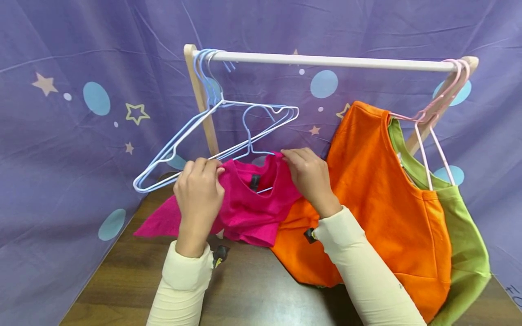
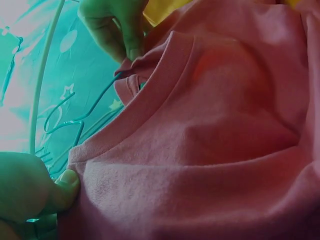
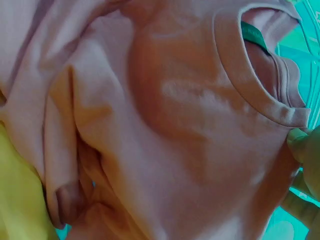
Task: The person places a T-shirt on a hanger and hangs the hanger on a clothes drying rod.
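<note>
A magenta T-shirt (image 1: 248,213) with a dark neck label (image 1: 254,182) is held up over the table. At its shoulder beside the collar, my left hand (image 1: 200,190) pinches the cloth between thumb and fingers. My right hand (image 1: 307,174) pinches the opposite shoulder by the collar. A light blue hanger (image 1: 249,133) stands in the shirt, its hook rising above the neckline and a piece of its bar showing inside the neck opening. The hanger's arms are hidden under the cloth. In the left wrist view the left thumb presses the shirt (image 2: 165,135) just below the collar end.
A rack with a white rail (image 1: 326,59) and wooden posts stands behind. Several blue and white hangers (image 1: 175,144) hang at its left end. At the right, an orange garment (image 1: 367,181) and a green garment (image 1: 469,235) hang on pink hangers. Below lies a brown wooden table (image 1: 244,290).
</note>
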The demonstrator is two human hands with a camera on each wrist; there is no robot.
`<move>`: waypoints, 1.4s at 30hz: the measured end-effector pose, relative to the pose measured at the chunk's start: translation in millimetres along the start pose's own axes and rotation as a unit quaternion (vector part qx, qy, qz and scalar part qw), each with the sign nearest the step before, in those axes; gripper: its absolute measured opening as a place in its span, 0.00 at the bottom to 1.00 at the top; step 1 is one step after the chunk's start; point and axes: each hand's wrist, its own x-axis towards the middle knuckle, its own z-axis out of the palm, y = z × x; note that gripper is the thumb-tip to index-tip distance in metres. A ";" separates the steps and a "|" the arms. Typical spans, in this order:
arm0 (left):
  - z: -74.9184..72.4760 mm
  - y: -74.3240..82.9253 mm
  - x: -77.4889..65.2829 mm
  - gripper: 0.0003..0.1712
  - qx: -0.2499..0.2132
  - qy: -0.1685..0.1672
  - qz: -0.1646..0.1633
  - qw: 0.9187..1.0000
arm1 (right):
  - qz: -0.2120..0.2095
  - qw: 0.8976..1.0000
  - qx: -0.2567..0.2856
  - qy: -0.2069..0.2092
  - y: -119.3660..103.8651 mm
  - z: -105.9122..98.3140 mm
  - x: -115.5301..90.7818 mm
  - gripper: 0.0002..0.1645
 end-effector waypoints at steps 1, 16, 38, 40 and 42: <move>0.6 0.6 0.1 0.04 -0.001 -0.001 0.003 1.000 | 0.002 1.000 -0.003 0.002 -1.1 1.2 -0.3 0.11; -4.1 -6.7 4.3 0.07 -0.038 -0.075 0.074 0.994 | 0.073 0.996 -0.037 0.028 2.5 5.0 -17.2 0.06; -12.6 -13.5 6.0 0.11 -0.041 -0.148 0.106 0.983 | 0.159 0.986 -0.006 0.058 -2.1 -3.9 -36.1 0.06; -10.4 -12.0 5.0 0.10 -0.039 -0.156 0.107 0.981 | 0.164 0.985 -0.003 0.058 -1.4 -2.2 -39.0 0.06; -8.4 -11.0 3.8 0.10 -0.037 -0.159 0.107 0.981 | 0.167 0.984 -0.002 0.058 -0.8 0.0 -42.2 0.06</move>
